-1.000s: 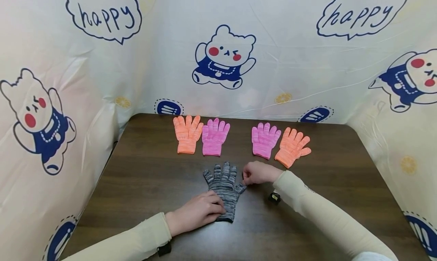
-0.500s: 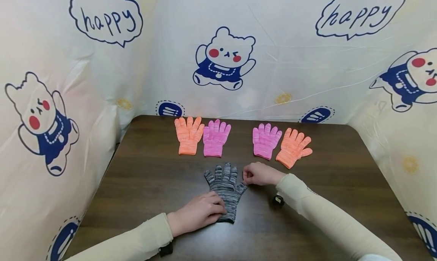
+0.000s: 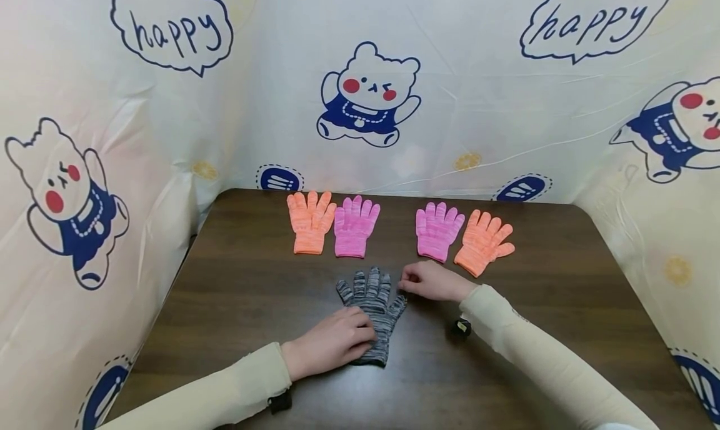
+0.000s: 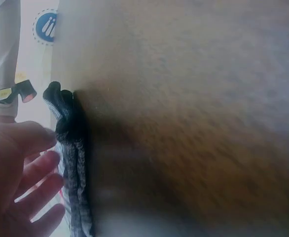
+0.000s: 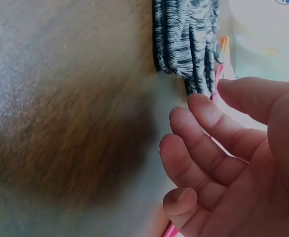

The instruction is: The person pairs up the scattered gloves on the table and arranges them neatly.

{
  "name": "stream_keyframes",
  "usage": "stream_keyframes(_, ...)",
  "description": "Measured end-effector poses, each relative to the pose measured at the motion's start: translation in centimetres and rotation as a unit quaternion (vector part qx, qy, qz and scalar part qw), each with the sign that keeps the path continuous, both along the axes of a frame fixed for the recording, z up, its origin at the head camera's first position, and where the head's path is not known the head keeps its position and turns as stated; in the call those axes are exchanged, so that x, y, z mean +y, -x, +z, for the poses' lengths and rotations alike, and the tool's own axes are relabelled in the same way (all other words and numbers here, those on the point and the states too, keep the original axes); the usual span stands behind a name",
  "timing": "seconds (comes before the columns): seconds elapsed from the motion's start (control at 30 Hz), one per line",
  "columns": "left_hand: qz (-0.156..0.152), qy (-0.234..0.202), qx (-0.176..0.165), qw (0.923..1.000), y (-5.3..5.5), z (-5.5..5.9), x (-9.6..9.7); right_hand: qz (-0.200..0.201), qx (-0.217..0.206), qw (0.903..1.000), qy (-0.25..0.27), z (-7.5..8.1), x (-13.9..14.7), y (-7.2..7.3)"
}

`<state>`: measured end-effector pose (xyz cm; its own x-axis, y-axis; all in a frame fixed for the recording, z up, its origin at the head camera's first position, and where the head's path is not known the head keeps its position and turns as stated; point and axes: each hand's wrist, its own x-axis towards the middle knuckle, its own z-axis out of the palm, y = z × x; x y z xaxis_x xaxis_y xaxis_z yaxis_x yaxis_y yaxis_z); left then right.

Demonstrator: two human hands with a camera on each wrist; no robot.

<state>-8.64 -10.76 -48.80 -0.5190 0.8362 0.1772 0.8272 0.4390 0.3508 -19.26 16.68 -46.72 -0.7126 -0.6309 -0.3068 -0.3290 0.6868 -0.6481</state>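
Observation:
A grey-and-black knit glove [image 3: 374, 314] lies flat in the middle of the table, its fingers pointing away and its thumb out to the right. My left hand [image 3: 334, 342] rests on the glove's left side near the cuff; in the left wrist view its loosely bent fingers [image 4: 41, 185] touch the glove's face. Just beyond the glove's thumb is my right hand [image 3: 433, 280], holding nothing. Seen from the right wrist, its fingers [image 5: 206, 111] are relaxed and the thumb stands apart from them, close to the grey glove [image 5: 184, 39].
Toward the far edge of the brown table [image 3: 242, 305] lie an orange glove [image 3: 309, 224] and a pink glove [image 3: 355, 227] on the left, with another pink glove [image 3: 439, 230] and orange glove [image 3: 482, 242] on the right. A printed curtain [image 3: 461, 117] surrounds the table.
My right hand has come off the glove's thumb tip and shifted slightly right. My left hand has slid a little up and right on the glove. The glove itself stays about where it was.

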Motion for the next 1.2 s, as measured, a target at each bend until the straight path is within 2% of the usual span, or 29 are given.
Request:
stream_keyframes(0.3,0.044,0.019,-0.009,0.9988,0.5,-0.2,1.5,-0.021,0.009,0.9996,0.018,0.5,0.9,-0.3)
stream_keyframes(0.57,0.048,0.028,-0.004,0.9984,0.6,-0.7,1.4,-0.038,0.001,0.9992,0.008,0.5,1.5,-0.6)
stream_keyframes(0.73,0.048,0.023,0.005,0.9986,0.5,-0.9,0.8,-0.045,-0.005,0.999,0.007,0.3,2.0,-0.6)
stream_keyframes(0.87,0.054,0.017,-0.003,0.9984,0.2,-1.0,-0.1,-0.044,-0.009,0.999,0.009,0.2,2.2,-0.6)
stream_keyframes(1.2,0.086,0.019,-0.007,0.9961,-0.6,-1.0,-2.7,-0.029,-0.01,0.9994,0.018,0.4,2.2,-0.5)
